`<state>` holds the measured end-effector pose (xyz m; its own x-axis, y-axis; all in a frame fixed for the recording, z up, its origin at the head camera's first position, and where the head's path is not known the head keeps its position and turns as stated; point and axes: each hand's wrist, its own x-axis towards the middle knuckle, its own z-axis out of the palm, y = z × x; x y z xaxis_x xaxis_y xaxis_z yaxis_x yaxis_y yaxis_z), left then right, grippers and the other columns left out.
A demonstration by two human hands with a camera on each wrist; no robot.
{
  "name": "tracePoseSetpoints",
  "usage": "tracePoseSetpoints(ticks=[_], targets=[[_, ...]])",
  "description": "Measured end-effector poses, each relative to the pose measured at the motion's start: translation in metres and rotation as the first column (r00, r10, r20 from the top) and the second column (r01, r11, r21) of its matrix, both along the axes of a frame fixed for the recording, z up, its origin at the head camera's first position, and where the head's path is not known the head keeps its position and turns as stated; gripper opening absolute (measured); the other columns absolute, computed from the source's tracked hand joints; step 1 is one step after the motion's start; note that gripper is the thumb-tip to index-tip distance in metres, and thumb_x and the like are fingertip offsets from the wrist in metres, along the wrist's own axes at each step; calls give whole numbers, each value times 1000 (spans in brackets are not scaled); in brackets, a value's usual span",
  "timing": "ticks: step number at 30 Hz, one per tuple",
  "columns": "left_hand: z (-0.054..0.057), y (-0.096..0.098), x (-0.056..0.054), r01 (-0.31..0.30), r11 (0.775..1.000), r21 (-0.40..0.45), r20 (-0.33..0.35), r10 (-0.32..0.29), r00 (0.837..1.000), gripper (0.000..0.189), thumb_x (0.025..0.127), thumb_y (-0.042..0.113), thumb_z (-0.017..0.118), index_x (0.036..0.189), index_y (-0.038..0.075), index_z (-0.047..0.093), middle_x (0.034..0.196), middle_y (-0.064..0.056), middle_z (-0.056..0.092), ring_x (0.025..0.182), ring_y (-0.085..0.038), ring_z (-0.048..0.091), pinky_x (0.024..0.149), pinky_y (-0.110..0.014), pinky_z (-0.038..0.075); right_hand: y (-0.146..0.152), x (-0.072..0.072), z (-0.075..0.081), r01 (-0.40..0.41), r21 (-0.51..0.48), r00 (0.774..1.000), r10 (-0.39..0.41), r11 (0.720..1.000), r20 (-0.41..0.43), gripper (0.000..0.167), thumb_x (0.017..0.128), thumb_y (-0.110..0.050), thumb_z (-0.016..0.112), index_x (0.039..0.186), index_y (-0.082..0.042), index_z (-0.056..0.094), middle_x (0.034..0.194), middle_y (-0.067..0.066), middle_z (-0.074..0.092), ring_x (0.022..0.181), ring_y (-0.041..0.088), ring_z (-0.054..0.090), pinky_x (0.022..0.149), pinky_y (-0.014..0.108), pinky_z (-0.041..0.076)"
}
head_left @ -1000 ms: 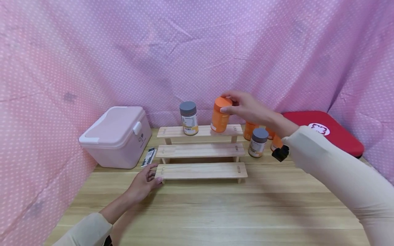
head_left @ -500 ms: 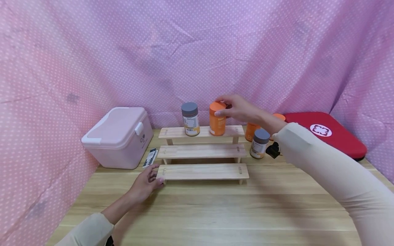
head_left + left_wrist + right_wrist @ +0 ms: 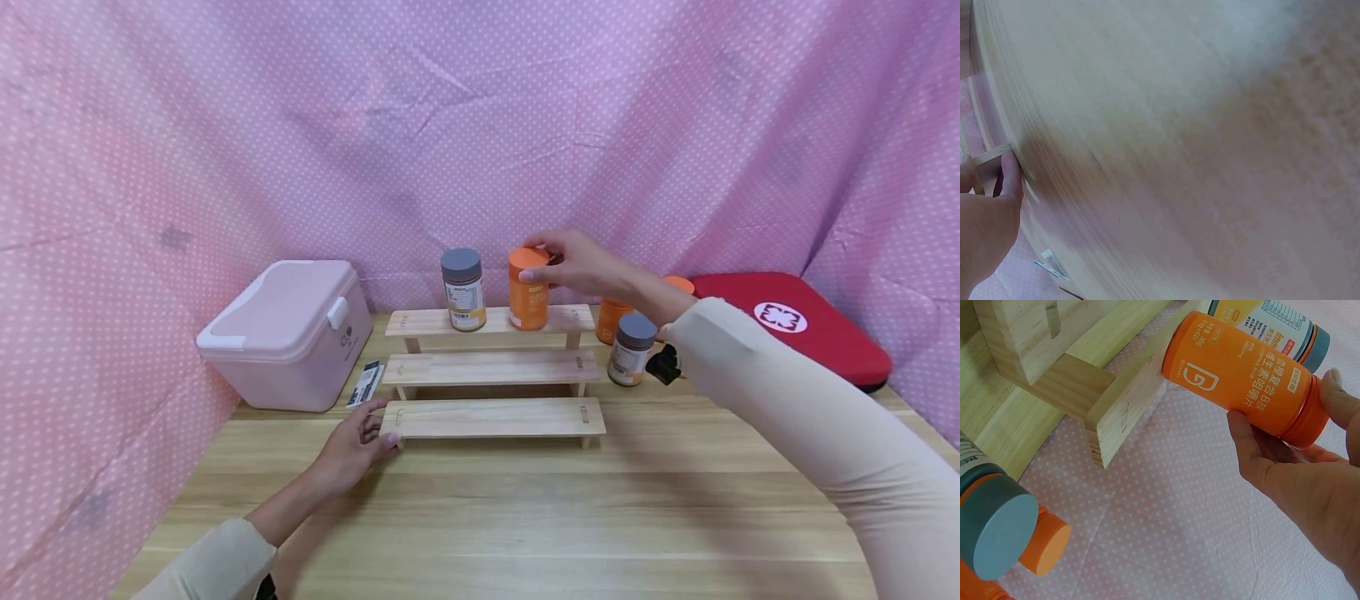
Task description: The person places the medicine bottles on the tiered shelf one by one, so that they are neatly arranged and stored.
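On the top step of a three-tier wooden rack [image 3: 491, 368] stands an orange vitamin bottle [image 3: 528, 302], upright. My right hand [image 3: 581, 265] grips it near its cap, thumb in front and fingers behind. The right wrist view shows the orange bottle [image 3: 1241, 381] with its base against the wooden board. To its left on that step is a grey-capped bottle [image 3: 463, 292] with a white and yellow label. My left hand [image 3: 351, 450] holds the left end of the lowest step; in the left wrist view its fingers [image 3: 1012, 175] pinch the wood's corner.
Right of the rack stand another grey-capped bottle [image 3: 630, 350] and several orange bottles, partly hidden by my right arm. Behind them lies a red case [image 3: 806, 321] with a white emblem. A pink lidded box [image 3: 288, 333] and a small printed packet [image 3: 365, 383] are on the left.
My right hand has brought the orange bottle slightly left and down, from tilted to upright on the top step. Over the last half second little moves. The left hand stays on the rack.
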<state>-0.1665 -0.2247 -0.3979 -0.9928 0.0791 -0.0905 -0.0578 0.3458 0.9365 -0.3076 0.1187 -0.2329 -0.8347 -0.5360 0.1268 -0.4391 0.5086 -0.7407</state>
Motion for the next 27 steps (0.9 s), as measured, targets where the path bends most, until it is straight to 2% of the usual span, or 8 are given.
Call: tracePoseSetpoints(ticks=[3,6,13,20,24,27], targets=[[0,0,-1,2,1000,-6,-4,-2,1000,59,92,-10,55,144,-4,29,108,-20,60,95,-23,60,84,-28,59,1,0,0,-2,7,1000,1,1000,13,46,92,-22,67,133,-7,53,118,14,60,102,27,58,88,40,57],[0,1,-1,1,1000,-8,-5,-1,1000,59,92,-10,55,144,-5,29,109,-21,60,95,-24,60,83,-28,59,2,1,2,-7,23,1000,6,1000,31,54,93,-22,66,140,-5,45,124,16,58,106,29,58,89,40,56],[-1,0,-1,-3,1000,8,3,3,1000,59,92,-11,54,144,-5,28,112,-23,59,98,-26,61,84,-30,59,16,9,12,20,51,998,-23,999,50,74,94,-27,65,151,-8,22,142,19,43,127,34,46,103,49,46],[-1,1,-2,-11,1000,7,22,11,1000,59,92,-11,54,145,-3,28,118,-26,58,101,-27,61,85,-30,59,47,34,17,43,42,999,-43,998,-22,76,95,-24,63,152,-7,16,142,21,42,128,37,44,107,54,40],[0,1,-2,-11,1000,-5,26,11,1000,59,92,-10,55,145,-3,28,119,-26,58,102,-27,61,84,-29,59,70,50,20,82,61,996,-79,995,-43,76,94,-25,63,152,-9,17,142,19,41,127,37,43,100,55,47],[0,1,-1,-1,1000,-6,15,1,1000,59,92,-10,54,144,-4,28,117,-27,58,101,-29,62,84,-30,59,85,57,20,106,66,992,-101,992,-74,75,94,-25,65,152,-8,21,141,18,43,127,36,44,99,55,48]])
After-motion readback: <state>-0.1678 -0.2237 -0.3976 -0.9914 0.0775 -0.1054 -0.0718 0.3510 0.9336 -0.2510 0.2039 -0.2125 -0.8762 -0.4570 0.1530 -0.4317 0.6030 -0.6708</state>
